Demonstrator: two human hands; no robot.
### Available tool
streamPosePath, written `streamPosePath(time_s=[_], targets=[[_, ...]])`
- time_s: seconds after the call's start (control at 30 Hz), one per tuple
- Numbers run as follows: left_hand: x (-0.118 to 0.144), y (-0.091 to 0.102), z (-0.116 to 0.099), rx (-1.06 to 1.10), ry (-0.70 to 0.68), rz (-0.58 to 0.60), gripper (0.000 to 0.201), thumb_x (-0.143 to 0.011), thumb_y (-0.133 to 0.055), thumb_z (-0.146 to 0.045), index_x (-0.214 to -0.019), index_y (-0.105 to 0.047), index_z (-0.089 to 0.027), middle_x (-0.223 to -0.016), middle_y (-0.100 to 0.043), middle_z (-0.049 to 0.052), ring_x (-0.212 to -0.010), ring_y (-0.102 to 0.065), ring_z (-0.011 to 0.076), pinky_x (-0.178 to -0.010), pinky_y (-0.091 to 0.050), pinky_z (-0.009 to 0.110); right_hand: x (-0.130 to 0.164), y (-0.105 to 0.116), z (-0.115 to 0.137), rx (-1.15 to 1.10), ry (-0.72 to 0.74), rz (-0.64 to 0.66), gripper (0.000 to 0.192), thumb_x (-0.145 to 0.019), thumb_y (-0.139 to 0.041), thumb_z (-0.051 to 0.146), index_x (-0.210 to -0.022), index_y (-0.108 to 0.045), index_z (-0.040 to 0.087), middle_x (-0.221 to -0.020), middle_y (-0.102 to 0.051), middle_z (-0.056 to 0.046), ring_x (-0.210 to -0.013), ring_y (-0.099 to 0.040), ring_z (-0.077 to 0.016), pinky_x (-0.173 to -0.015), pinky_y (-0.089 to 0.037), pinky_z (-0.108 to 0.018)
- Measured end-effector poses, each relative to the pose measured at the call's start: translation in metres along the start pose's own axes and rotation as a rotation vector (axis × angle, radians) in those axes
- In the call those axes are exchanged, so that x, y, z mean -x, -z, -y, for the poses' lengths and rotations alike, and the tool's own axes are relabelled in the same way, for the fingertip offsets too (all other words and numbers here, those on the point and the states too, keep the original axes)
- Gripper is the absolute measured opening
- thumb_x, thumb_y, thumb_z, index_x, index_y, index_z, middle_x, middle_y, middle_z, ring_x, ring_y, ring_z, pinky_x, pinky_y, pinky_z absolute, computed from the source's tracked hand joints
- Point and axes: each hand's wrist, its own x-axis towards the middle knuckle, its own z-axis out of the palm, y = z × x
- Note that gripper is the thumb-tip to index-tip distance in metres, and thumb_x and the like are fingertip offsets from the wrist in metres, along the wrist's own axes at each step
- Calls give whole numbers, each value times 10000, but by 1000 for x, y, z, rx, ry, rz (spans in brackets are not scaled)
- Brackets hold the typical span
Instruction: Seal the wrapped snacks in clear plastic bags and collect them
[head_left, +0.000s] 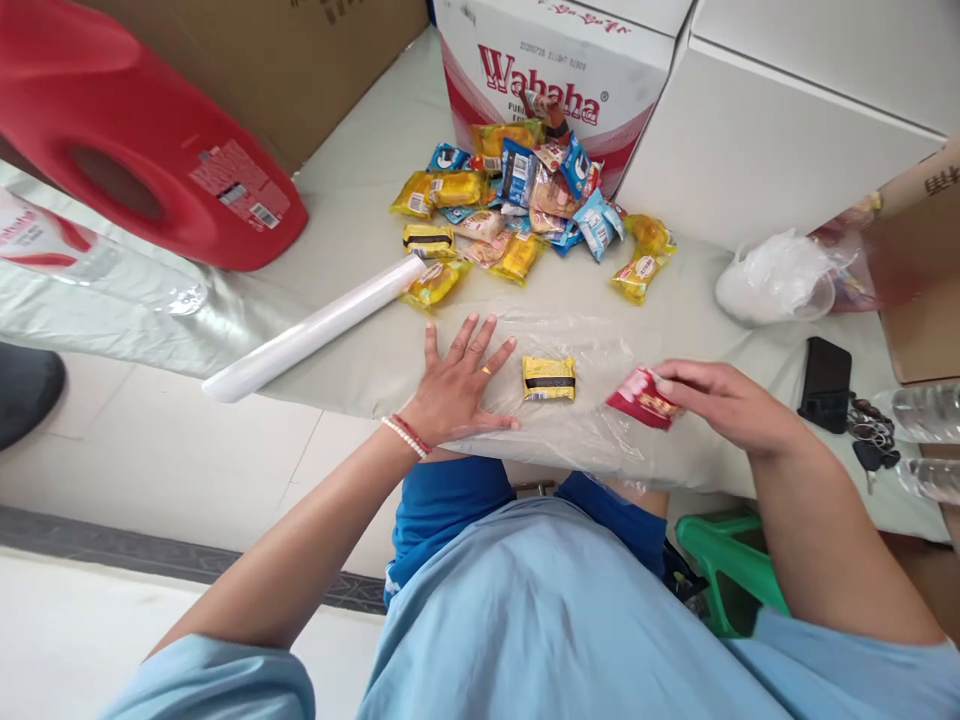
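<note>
My left hand (pixel 465 385) lies flat with its fingers spread, pressing on the left part of a clear plastic sheet (pixel 600 345) spread over the table edge. A small yellow snack packet (pixel 549 380) with a dark band rests on the sheet, just right of that hand. Between the thumb and fingers of my right hand (pixel 712 395) is a red snack packet (pixel 643 397), held over the sheet's right part. Farther back sits a heap of wrapped snacks (pixel 517 258) in yellow, blue and pink.
A white roll (pixel 315 330) lies left of my left hand. At the far left stand a red jug (pixel 247 225) and a clear bottle (pixel 112 255). To the right are a white plastic bag (pixel 780 275), a phone (pixel 825 385) and keys (pixel 874 445). Boxes (pixel 555 60) line the back.
</note>
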Motion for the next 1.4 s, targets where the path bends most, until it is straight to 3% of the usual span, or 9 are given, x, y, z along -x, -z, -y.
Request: streamPosePath(time_s=[0.17, 0.33, 0.43, 0.57, 0.77, 0.87, 1.07, 1.27, 1.4], targets=[[29, 0, 0, 10, -59, 7, 1168, -815, -505, -896, -1689, -176, -194, -1720, -260, 197, -1595, -220, 430, -1206, 199, 704, -75, -39, 5, 71, 136, 27, 396, -998, -547, 492, -1208, -717, 202, -1040, -758, -49, -868, -666, -203, -793, -525, -319], [43, -10, 11, 41, -22, 43, 1079, -851, -467, -881, -1679, -234, -228, -1698, -328, 179, -1566, -296, 432, -1216, 168, 708, -113, -72, -7, 601, 196, -144, 355, -992, -500, 275, -1234, -729, 153, -1170, -708, -148, -1114, -624, -290, -1041, -460, -437], [43, -12, 12, 50, -20, 29, 1093, -830, -493, -888, -1675, -253, -237, -1697, -336, 172, -1563, -297, 445, -1238, 98, 709, -106, -77, -6, 740, 223, -253, 415, -1039, -463, 368, -1286, -712, 147, -1268, -676, -172, -1185, -563, -330, -1084, -425, -476], [42, -10, 11, 64, -29, 23, 1099, -825, -509, -884, -1674, -259, -231, -1696, -342, 168, -1562, -300, 447, -1244, 74, 710, -91, -86, 1, 829, 218, -150, 604, -961, -610, 575, -1415, -623, 176, -1375, -648, -158, -1228, -516, -378, -1013, -451, -500], [43, -10, 11, 108, -26, 19, 1116, -817, -536, -880, -1675, -247, -228, -1698, -335, 177, -1568, -295, 432, -1242, 95, 707, -87, -101, -2, 941, 294, -59, 568, -960, -645, 394, -1482, -541, 195, -1421, -622, -163, -1296, -493, -376, -1057, -418, -522], [44, -11, 12, 116, -25, 13, 1158, -788, -562, -891, -1677, -237, -225, -1709, -303, 186, -1565, -299, 440, -1242, 76, 713, -87, -102, -12, 995, 363, -76, 578, -970, -627, 369, -1510, -516, 192, -1428, -598, -182, -1337, -469, -378, -1111, -375, -542], [46, -11, 11, 85, -35, 43, 995, -796, -606, -849, -1625, -374, -349, -1735, -264, 128, -1581, -253, 445, -1228, 98, 721, -74, -92, -28, 925, 420, -151, 569, -1002, -583, 423, -1506, -517, 166, -1414, -597, -191, -1330, -470, -364, -1124, -387, -521], [45, -12, 12, 82, -31, 32, 1008, -811, -603, -834, -1639, -348, -319, -1728, -277, 147, -1586, -254, 429, -1238, 99, 705, -62, -103, -39, 965, 343, -215, 562, -1001, -588, 399, -1493, -520, 138, -1396, -599, -205, -1336, -478, -376, -1167, -336, -575], [53, -4, 14, 148, -47, -24, 975, -886, -576, -739, -1667, -275, -237, -1737, -212, 198, -1603, -223, 407, -1270, -6, 667, -55, -103, -38, 892, 316, -199, 630, -1013, -557, 442, -1570, -423, 180, -1520, -519, -200, -1458, -387, -392, -1223, -218, -663]])
